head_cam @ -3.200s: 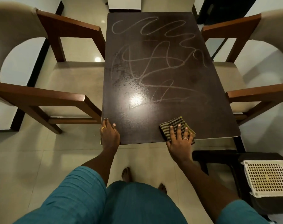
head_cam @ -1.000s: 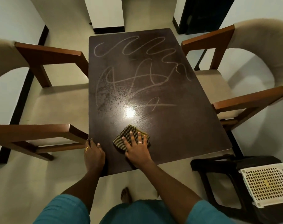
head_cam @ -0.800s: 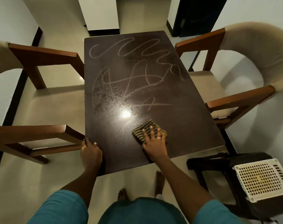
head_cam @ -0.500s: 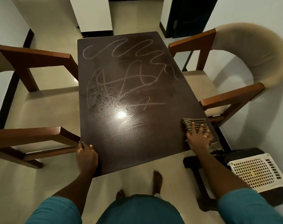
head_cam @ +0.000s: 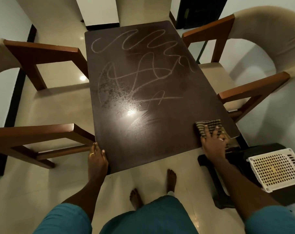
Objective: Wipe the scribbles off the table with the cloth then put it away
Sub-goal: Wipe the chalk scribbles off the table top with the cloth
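A dark brown table (head_cam: 153,142) carries pale chalk scribbles (head_cam: 140,68) over its far and middle parts; the near strip looks wiped and shiny. A striped green-and-black cloth (head_cam: 209,126) lies flat at the near right corner of the table. My right hand (head_cam: 214,142) presses down on the cloth with fingers spread, the palm over the table's near edge. My left hand (head_cam: 97,157) rests on the near left corner, fingers over the top.
Wooden armchairs with beige seats stand close on the left (head_cam: 42,98) and right (head_cam: 244,68) of the table. A dark stool (head_cam: 227,164) holding a white perforated basket (head_cam: 276,168) stands by the near right corner. My bare feet (head_cam: 171,179) are on the tiled floor.
My right hand has slid the cloth from the near middle of the table across to its near right corner, leaving a wiped streak. My left hand has stayed on the near left corner.
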